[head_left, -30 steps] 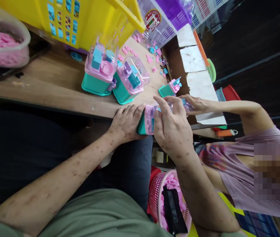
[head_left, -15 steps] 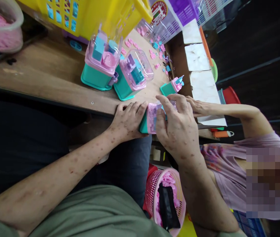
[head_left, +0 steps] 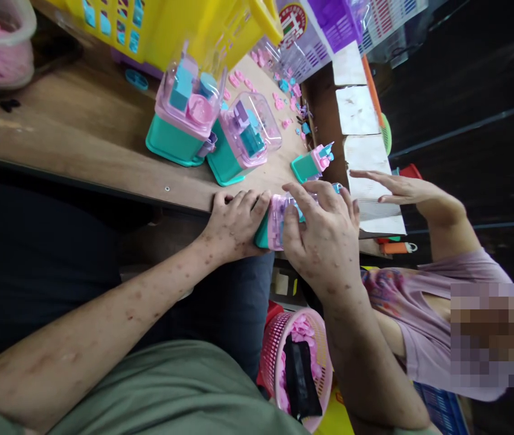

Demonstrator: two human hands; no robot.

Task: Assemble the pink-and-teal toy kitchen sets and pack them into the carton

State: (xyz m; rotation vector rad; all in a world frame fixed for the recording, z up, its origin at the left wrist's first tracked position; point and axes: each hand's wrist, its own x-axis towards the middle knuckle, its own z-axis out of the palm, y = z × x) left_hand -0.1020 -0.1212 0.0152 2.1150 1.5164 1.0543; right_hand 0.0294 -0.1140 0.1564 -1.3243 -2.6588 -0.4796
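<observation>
A small toy box (head_left: 276,222) with a green base, pink rim and clear cover lies at the table's front edge. My left hand (head_left: 238,226) is wrapped round its green base. Over the clear cover bends my right hand (head_left: 324,232), its fingers gripping that end; the fingertips partly hide the box. Two similar toy boxes, one at the left (head_left: 184,115) and one in the middle (head_left: 241,142), stand on the table with clear covers and purple and blue parts inside. A smaller green and pink toy piece (head_left: 311,163) lies just beyond my right hand.
A yellow basket (head_left: 157,36) stands at the back, with loose pink and blue parts (head_left: 279,99) beside it. White cardboard flaps (head_left: 359,109) edge the right side. A co-worker's hand (head_left: 401,190) is raised there. A pink basket (head_left: 268,356) sits below, and a tub (head_left: 0,60) at upper left.
The co-worker's hand has pulled back from behind my right hand and is now raised over the cardboard. My hands stay on the toy box, nearly unmoved.
</observation>
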